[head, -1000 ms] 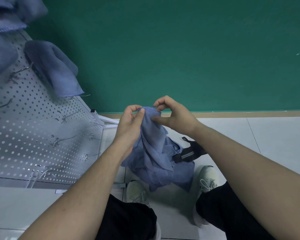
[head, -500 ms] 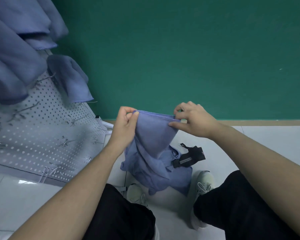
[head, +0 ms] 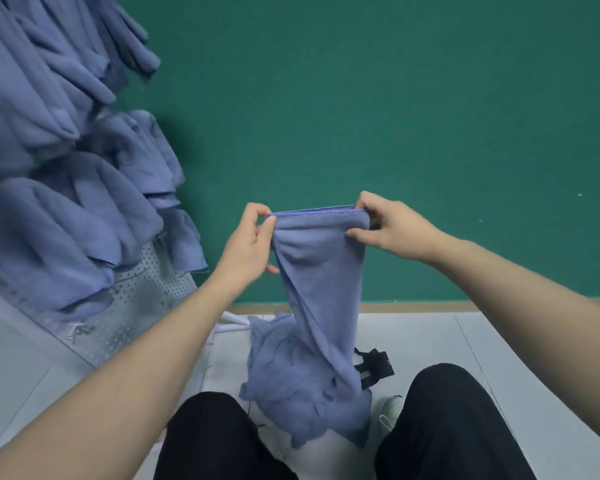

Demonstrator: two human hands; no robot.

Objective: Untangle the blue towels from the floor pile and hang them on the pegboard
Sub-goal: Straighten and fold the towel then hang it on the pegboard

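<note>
I hold a blue towel (head: 321,271) stretched by its stitched top hem in front of the green wall. My left hand (head: 248,245) pinches the hem's left corner and my right hand (head: 392,228) pinches its right corner. The towel hangs down twisted into the blue pile (head: 291,386) on the floor between my feet. At the left, the white pegboard (head: 132,317) leans, with several blue towels (head: 66,188) hanging over most of it.
A black strap with a buckle (head: 374,367) lies on the white floor tiles beside the pile. My knees in black trousers (head: 444,420) frame the pile, with a white shoe (head: 390,410) partly visible. The pegboard's white frame foot (head: 231,322) sits near the wall base.
My hands have risen and spread apart, pulling the towel's hem taut and lifting more of it out of the pile. The view has tilted up, showing more hung towels.
</note>
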